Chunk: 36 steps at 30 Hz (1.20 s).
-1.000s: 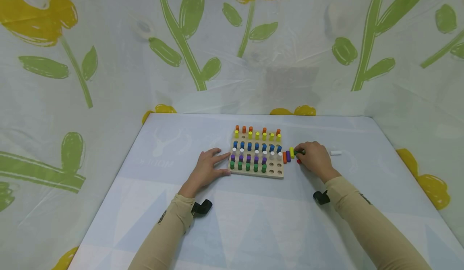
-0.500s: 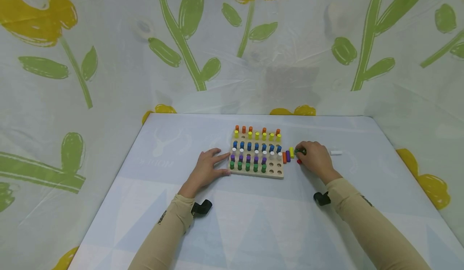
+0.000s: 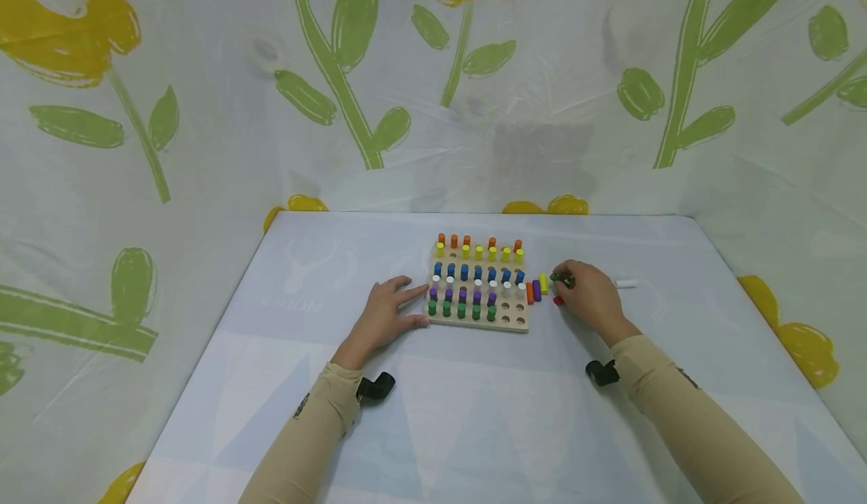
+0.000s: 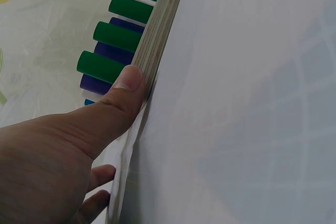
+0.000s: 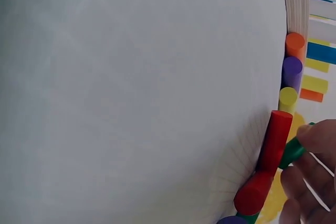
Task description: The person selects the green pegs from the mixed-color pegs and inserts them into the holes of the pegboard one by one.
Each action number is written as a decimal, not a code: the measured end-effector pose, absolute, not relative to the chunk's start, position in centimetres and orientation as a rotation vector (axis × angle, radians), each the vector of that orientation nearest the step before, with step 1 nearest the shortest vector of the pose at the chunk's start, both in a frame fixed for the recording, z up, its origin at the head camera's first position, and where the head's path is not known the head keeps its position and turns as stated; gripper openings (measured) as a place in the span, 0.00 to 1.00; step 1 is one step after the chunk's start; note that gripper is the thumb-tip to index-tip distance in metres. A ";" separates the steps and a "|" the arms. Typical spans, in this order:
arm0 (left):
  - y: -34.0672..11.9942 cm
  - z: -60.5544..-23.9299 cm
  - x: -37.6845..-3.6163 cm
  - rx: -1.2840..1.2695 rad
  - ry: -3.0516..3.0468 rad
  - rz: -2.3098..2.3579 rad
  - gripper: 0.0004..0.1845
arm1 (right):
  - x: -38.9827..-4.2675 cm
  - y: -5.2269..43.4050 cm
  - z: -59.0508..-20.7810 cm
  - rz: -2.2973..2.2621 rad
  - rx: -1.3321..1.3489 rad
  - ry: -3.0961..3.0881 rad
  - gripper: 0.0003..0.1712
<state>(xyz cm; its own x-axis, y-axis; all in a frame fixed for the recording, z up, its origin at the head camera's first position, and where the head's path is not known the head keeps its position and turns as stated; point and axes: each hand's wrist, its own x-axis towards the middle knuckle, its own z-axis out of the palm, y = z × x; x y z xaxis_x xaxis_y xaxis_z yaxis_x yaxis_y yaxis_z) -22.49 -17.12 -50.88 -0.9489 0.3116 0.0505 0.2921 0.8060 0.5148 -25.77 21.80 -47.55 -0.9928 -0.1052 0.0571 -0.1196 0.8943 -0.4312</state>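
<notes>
While the wooden peg board (image 3: 478, 322) lies on the table (image 3: 474, 414), its near left edge is touched by the thumb of the left hand (image 3: 387, 316), whose fingers are kept straight and relaxed. A green peg (image 3: 559, 278) is pinched by the curled fingers of the right hand (image 3: 588, 295), just to the right of the board. Loose orange (image 3: 530, 292), purple (image 3: 536, 289), yellow (image 3: 543, 283) and red (image 5: 274, 140) pegs are seen lying beside it.

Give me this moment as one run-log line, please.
left hand: flat, thumb on peg board edge | right hand: pinching green peg | loose orange, purple, yellow pegs beside board
</notes>
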 end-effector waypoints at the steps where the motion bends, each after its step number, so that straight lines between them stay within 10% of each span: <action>1: -17.1 -50.9 -22.5 0.492 2.949 0.831 0.38 | -25.7 21.8 -47.6 0.702 0.169 -3.027 0.15; 36: -17.1 -51.0 -22.7 0.479 2.946 0.800 0.39 | -23.9 21.3 -47.4 0.752 0.237 -2.942 0.15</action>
